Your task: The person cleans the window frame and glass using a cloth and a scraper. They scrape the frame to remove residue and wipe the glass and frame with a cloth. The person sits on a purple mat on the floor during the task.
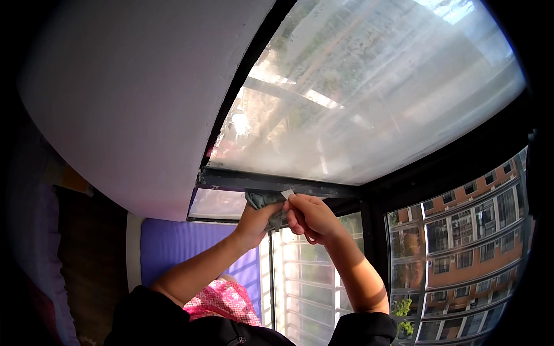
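Observation:
My left hand point(253, 224) is closed around a bunched grey-green cloth point(262, 200), just below the dark horizontal bar point(231, 180) of a window frame. Close beside it, my right hand point(316, 218) pinches a small flat white piece point(288, 194) between thumb and forefinger. The white piece is in front of the bar's lower edge; whether it touches the bar I cannot tell. A thin red loop point(310, 239) shows under my right hand. Above the bar is a large hazy glass pane point(358, 104) with smears and bright reflections.
A pale wall point(133, 104) stands left of the window. Below lie a purple ribbed mat point(173, 245) and pink patterned fabric point(225, 301). Another barred window point(314, 282) is beneath my hands. Right of a dark upright frame point(376, 248), glass shows a brick-coloured building point(461, 259) outside.

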The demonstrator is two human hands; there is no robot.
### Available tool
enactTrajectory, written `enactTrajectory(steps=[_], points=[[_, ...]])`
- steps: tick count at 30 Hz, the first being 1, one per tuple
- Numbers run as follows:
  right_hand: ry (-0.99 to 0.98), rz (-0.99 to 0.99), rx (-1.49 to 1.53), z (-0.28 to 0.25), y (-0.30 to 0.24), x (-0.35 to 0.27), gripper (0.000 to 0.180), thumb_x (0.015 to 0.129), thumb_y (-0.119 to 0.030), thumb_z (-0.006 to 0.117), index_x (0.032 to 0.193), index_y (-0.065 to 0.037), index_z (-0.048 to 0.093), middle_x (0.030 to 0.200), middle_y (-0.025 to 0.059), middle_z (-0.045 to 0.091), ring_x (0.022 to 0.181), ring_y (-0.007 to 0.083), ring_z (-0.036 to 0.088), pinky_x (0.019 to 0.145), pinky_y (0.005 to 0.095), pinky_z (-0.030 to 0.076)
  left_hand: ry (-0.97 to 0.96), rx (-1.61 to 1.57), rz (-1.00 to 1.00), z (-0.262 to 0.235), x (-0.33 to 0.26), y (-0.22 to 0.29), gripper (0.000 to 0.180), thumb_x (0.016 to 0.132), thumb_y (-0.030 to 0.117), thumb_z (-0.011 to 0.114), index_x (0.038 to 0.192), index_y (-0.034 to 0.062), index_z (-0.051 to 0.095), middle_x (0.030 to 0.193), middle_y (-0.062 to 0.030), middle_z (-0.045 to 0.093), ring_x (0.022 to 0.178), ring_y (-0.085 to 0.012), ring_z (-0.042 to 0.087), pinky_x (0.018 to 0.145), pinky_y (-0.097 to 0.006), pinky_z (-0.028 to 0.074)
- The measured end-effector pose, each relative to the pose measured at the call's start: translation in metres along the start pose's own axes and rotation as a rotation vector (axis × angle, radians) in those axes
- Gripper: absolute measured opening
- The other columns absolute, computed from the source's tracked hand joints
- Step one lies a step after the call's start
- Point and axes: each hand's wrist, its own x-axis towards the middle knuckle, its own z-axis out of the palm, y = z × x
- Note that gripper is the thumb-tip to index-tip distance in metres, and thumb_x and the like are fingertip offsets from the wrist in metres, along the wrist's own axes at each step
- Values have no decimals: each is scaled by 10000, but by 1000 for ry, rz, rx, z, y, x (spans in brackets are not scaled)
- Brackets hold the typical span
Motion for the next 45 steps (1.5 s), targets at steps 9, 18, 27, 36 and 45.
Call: enactTrajectory(steps=[9,18,27,36,45], points=[[140,48,26,18,-5,8,225,898,-167,379,790,-4,490,521,50,492,364,113,405,273,220,266,-118,-89,1,4,-6,8,55,814,-9,502,830,32,535,691,-23,569,617,-123,579,587,-251,492],[181,111,3,19,-11,12,206,884,-152,394,785,1,492,531,55,498,385,119,413,330,230,312,-121,-114,-14,0,-3,0,50,817,7,511,842,39,539,688,-11,559,631,-106,572,603,-243,489],[201,90,11,22,-7,10,230,896,-178,389,788,-6,498,524,55,495,381,126,428,305,235,295,-120,-112,-3,-1,-4,-2,54,826,12,503,846,52,532,695,5,555,632,-99,559,606,-244,469],[176,-5,12,12,-8,4,211,896,-183,395,821,-14,496,552,53,531,396,112,465,332,229,345,-85,-97,-21,-6,-1,-2,143,816,-16,498,941,34,547,817,-24,600,772,-128,596,711,-260,480],[105,18,-385,-30,-16,-3,227,923,-217,440,848,-26,537,564,-1,490,451,59,411,420,179,326,-29,-14,-8,1,-2,-1,287,800,-22,538,1082,21,509,1031,-41,579,921,-130,565,782,-266,465]])
